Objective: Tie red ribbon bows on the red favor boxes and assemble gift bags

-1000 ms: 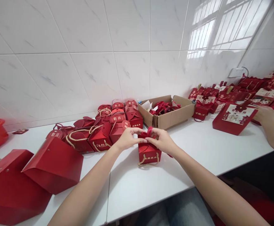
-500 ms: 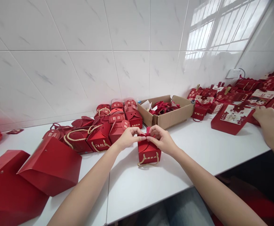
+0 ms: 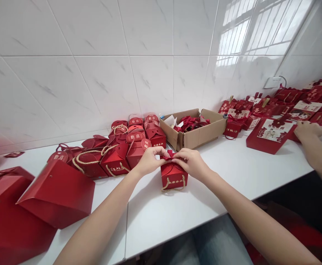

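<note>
A small red gift box (image 3: 174, 177) with gold lettering and a twisted rope handle stands upright on the white table in front of me. Red ribbon (image 3: 170, 153) is looped at its top. My left hand (image 3: 150, 161) pinches the ribbon from the left, thumb against fingers. From the right, my right hand (image 3: 192, 162) pinches the same ribbon near the middle of the lid. Both hands meet just above the box, and the fingers partly cover the knot area.
An open cardboard box (image 3: 202, 137) of red ribbons stands behind. Several red boxes (image 3: 116, 162) cluster at left, with larger red boxes (image 3: 58, 195) nearer. At right, a co-worker's hand (image 3: 310, 129) is beside a red box with a picture label (image 3: 270, 138); more boxes lie beyond.
My fingers have shifted slightly at the ribbon, with the right hand's fingers now flatter over it. The view has moved a little; the gift box stays in place.
</note>
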`<state>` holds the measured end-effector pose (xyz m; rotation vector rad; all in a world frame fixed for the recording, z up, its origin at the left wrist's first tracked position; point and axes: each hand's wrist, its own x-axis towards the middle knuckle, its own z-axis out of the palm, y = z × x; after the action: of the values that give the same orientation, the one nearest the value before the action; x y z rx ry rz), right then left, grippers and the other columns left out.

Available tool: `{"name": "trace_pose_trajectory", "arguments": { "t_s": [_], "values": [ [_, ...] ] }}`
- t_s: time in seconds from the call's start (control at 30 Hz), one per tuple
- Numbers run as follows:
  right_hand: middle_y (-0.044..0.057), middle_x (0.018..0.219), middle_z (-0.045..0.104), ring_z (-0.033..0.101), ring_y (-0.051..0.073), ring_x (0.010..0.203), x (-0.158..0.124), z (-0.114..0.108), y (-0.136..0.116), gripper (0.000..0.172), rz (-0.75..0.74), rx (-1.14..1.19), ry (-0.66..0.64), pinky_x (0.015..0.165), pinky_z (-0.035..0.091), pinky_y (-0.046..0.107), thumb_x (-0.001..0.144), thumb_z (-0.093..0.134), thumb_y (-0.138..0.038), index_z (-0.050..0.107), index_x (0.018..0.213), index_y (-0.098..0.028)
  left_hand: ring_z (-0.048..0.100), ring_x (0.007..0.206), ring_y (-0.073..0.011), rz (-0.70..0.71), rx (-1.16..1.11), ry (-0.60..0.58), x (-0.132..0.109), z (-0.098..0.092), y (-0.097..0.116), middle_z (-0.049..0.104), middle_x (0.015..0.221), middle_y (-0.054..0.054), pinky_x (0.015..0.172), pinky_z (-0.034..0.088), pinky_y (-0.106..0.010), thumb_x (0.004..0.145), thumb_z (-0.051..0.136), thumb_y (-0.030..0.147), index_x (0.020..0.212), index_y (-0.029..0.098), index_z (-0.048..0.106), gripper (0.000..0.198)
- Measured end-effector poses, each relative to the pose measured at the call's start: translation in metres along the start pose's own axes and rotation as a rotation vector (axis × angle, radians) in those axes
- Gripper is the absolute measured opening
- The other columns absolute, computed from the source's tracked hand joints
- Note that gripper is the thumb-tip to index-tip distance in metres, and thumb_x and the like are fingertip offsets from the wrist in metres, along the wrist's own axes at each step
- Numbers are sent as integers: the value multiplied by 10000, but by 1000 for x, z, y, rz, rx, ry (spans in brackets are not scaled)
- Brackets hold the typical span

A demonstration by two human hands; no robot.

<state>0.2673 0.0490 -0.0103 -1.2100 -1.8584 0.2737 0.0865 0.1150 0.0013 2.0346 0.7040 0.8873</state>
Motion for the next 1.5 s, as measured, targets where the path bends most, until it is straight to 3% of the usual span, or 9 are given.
{"name": "trace_pose_trajectory", "arguments": {
  "t_s": [0.2, 0.4, 0.57, 0.73, 0.83, 0.97, 1.03, 1.2, 1.5],
  "values": [
    [46, 714, 563, 511, 139, 647, 1, -4, -2, 165, -35, -78, -91, 633, 413, 267, 856, 537, -190, 663, 753, -164, 579, 764, -138, 71, 10, 68, -2, 7, -1, 621, 769, -26, 745, 474, -271, 710, 650, 171, 732, 157, 574, 80],
    [35, 760, 531, 520, 150, 713, 1, 1, 0, 131, 59, -15, -88, 665, 426, 288, 812, 604, -276, 646, 758, -164, 605, 768, -119, 104, -72, 51, -4, 11, 3, 584, 805, -4, 760, 504, -273, 744, 627, 177, 838, 182, 463, 189],
    [87, 1130, 544, 552, 202, 1013, 1, 6, 7, 192, 284, 323, -87, 840, 444, 340, 771, 638, -372, 693, 773, -188, 609, 775, -128, 106, -84, 7, -3, 6, 4, 580, 793, -5, 737, 507, -267, 745, 651, 216, 883, 181, 463, 235],
    [72, 1407, 399, 452, 233, 1233, -1, 6, 4, 265, 318, 509, -125, 972, 393, 351, 802, 595, -422, 692, 754, -181, 598, 802, -137, 101, -53, 88, -2, 10, -5, 597, 812, -18, 797, 491, -287, 742, 655, 240, 807, 172, 495, 185],
    [75, 1354, 472, 480, 231, 1208, -4, 9, 3, 290, 321, 659, -95, 982, 385, 351, 797, 596, -437, 656, 699, -171, 607, 804, -137, 88, -51, 141, 0, 16, -11, 575, 802, -3, 769, 495, -274, 753, 627, 239, 829, 186, 445, 205],
    [88, 1204, 575, 578, 201, 1046, -7, 18, 5, 283, 330, 667, -5, 914, 441, 338, 804, 569, -426, 643, 711, -169, 585, 843, -144, 84, 28, 173, 1, 14, -6, 564, 876, -22, 762, 483, -272, 743, 645, 268, 897, 189, 446, 264],
    [91, 1184, 578, 574, 198, 1038, -8, 21, 5, 265, 338, 630, 32, 917, 439, 341, 809, 558, -409, 660, 747, -173, 571, 819, -149, 86, 98, 138, 0, 7, 3, 574, 869, -32, 754, 470, -276, 735, 658, 292, 842, 176, 498, 225],
    [86, 1142, 597, 562, 202, 1042, -8, 26, 1, 228, 352, 532, 84, 942, 422, 361, 816, 541, -367, 683, 790, -190, 595, 755, -172, 69, 231, -82, -3, -5, 21, 673, 784, -28, 721, 459, -285, 708, 688, 308, 780, 186, 669, 143],
    [69, 1081, 636, 555, 231, 1065, -14, 19, -4, 222, 353, 334, 50, 967, 388, 403, 816, 553, -371, 726, 836, -234, 648, 742, -197, -13, 250, -31, -1, -5, 16, 725, 781, -51, 665, 500, -279, 719, 668, 306, 739, 185, 732, 139]
  ]
}}
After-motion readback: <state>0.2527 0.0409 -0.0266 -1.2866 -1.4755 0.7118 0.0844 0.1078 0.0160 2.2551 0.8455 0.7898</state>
